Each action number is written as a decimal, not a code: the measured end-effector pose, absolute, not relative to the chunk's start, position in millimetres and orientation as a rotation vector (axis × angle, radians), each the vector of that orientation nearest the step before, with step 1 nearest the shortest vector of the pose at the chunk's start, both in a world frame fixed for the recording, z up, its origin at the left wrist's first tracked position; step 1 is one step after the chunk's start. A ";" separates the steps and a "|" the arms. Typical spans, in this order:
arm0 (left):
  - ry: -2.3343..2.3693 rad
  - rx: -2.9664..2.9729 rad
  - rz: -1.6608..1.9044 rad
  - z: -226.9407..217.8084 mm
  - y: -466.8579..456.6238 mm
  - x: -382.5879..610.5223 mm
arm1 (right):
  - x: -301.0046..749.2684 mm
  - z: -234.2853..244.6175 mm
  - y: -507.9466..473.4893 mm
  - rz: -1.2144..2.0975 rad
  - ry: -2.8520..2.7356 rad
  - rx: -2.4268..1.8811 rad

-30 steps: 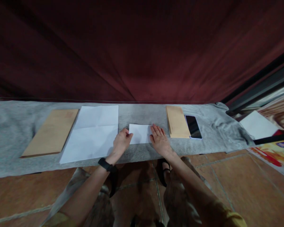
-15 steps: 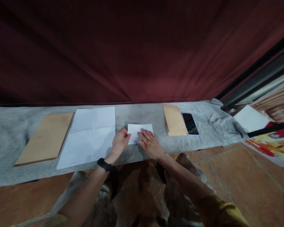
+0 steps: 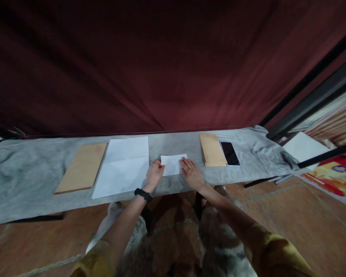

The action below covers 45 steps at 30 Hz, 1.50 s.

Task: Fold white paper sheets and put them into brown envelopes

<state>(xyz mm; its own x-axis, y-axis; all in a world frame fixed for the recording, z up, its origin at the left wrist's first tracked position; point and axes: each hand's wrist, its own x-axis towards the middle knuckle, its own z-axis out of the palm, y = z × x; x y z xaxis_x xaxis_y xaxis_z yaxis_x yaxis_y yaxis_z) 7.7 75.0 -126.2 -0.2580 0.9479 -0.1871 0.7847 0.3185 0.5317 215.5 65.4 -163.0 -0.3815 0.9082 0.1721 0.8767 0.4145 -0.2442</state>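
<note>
A small folded sheet of white paper lies on the grey cloth in front of me. My left hand pinches its left edge between thumb and fingers. My right hand rests flat with fingers stretched over the paper's right end, pressing on it. Just left of my left hand is a stack of larger white paper with a crease across its middle.
Grey cloth covers the long narrow bench. A large brown envelope stack lies at the left. To the right are smaller brown envelopes beside a phone. A dark red curtain hangs behind.
My right hand has slid to the right across the small paper, uncovering more of it. My left hand still holds the left edge. The view has shifted slightly.
</note>
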 end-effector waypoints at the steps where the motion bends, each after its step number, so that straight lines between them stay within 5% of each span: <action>1: 2.129 1.523 0.460 -125.1 74.2 9.0 | 220.1 -163.0 65.3 0.149 -2.386 -1.569; 29: 2.099 1.581 0.627 -124.5 52.6 13.4 | 219.2 -159.5 82.5 0.176 -2.085 -1.769; 45: 2.679 1.297 0.954 -99.9 22.5 -196.7 | 221.3 -150.0 87.4 0.253 -2.202 -1.907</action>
